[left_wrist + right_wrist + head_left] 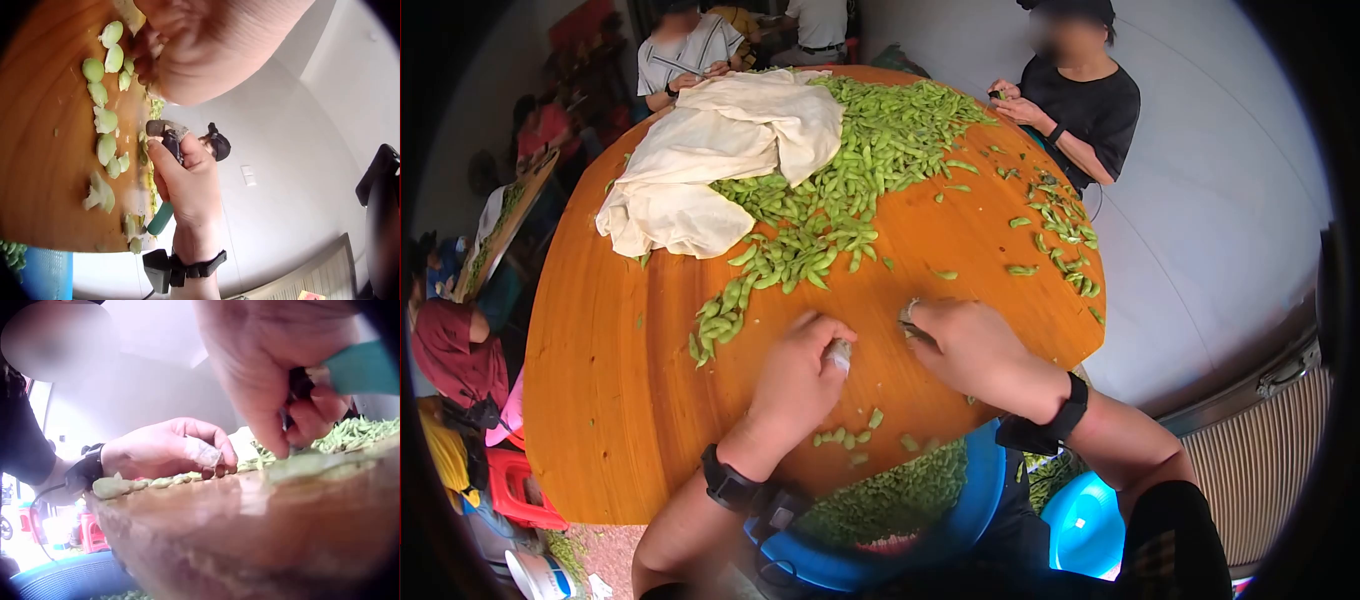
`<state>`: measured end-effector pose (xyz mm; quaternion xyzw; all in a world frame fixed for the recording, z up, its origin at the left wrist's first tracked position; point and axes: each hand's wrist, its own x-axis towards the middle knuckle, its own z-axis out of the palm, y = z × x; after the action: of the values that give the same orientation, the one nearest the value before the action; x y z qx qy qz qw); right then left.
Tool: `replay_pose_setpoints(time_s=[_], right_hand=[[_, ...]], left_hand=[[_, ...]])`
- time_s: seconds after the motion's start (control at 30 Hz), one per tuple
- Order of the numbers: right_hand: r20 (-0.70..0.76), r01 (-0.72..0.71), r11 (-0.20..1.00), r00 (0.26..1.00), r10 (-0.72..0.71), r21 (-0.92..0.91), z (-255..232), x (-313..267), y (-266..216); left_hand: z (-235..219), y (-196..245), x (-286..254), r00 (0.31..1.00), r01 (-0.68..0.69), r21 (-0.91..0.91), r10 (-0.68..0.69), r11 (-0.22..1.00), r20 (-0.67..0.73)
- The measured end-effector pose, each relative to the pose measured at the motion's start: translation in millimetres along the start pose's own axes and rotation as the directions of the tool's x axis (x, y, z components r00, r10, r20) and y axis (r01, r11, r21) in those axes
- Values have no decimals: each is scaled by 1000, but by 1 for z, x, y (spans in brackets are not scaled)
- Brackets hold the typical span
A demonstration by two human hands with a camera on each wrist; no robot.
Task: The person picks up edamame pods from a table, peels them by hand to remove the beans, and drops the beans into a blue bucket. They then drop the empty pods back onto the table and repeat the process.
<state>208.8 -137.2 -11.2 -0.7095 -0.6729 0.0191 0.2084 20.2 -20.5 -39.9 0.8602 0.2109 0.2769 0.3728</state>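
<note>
Shelling of green pods [900, 130] is seemingly being carried out at the wooden table [620, 380]. A green-handled tool [160, 219] is being gripped in the right hand [975, 350]; the left hand [795, 375] is being held half-open, fingers curled, over the table, its contents indeterminable. Loose beans [105, 120] are being seen near the table's near edge, pods farther across, a blue basin [990, 462] below. A controlled pinch on a pod is presumably being called for next. No writing is being legibly shown.

Orange-brown wood grain across the table [630, 380], bright green pods [900, 120] upper centre, a cream cloth [700, 150] upper left, a blue basket [985, 480] at the bottom, red stool [515, 490] lower left!
</note>
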Motion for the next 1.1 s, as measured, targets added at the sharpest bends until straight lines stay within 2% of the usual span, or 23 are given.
replay_pose_setpoints(time_s=[0.07,0.17,0.2,0.23,0.3,0.37,0.43,0.47,0.53,0.63,0.7,0.77,0.8,0.83,0.9,0.93,1.0,1.03,1.1], right_hand=[[24,-73,995,997,71,73,-12,2,-3],[28,-89,993,996,87,73,-24,11,4],[99,-76,994,993,68,76,-29,13,0],[99,-74,994,993,66,77,-25,12,1],[123,77,995,990,-69,-61,-12,9,4],[121,64,996,991,-56,-61,-10,12,3],[150,-49,997,987,58,-67,-12,17,5],[148,-48,997,987,58,-66,-13,20,10],[100,-175,984,980,172,22,-13,24,25],[50,-183,982,982,181,37,-29,18,33],[79,-158,986,985,154,49,-30,10,32],[181,-27,999,983,21,33,-24,1,28],[187,-27,1000,982,29,-10,-24,-5,26],[184,-30,1000,983,30,-3,-28,-7,27],[211,-71,996,974,83,-62,-34,-12,34],[208,-67,996,975,77,-54,-35,-13,37],[132,-18,999,991,22,-34,-36,-15,42],[124,-14,999,992,17,-30,-34,-13,41],[84,75,996,993,-78,42,-26,-7,35]], left_hand=[[1,-6,2,997,47,-52,-51,998,-62],[-2,-3,3,996,70,-23,-71,997,-61],[-3,-3,3,995,71,-22,-72,997,-62],[-3,-3,3,995,65,-19,-66,998,-71],[-4,-4,4,995,59,-17,-61,998,-83],[-4,-4,5,985,112,-79,-121,991,-122],[-6,-4,6,984,124,-72,-132,990,-123],[-8,-3,7,983,133,-62,-140,989,-122],[-9,-8,9,982,106,-48,-112,993,-150],[-12,-12,12,973,90,-28,-94,996,-210],[-14,-14,13,965,103,-19,-104,995,-239],[-16,-14,14,958,116,92,-87,989,-273],[-21,6,16,956,200,136,-163,970,-243],[-24,16,18,957,200,143,-162,969,-238],[-29,27,21,974,-32,438,126,898,-189],[-31,28,25,974,-29,446,125,895,-188],[-39,27,34,993,-36,515,87,857,-76],[-41,23,38,993,-37,522,91,852,-77],[-44,10,49,978,-182,670,202,720,50]])
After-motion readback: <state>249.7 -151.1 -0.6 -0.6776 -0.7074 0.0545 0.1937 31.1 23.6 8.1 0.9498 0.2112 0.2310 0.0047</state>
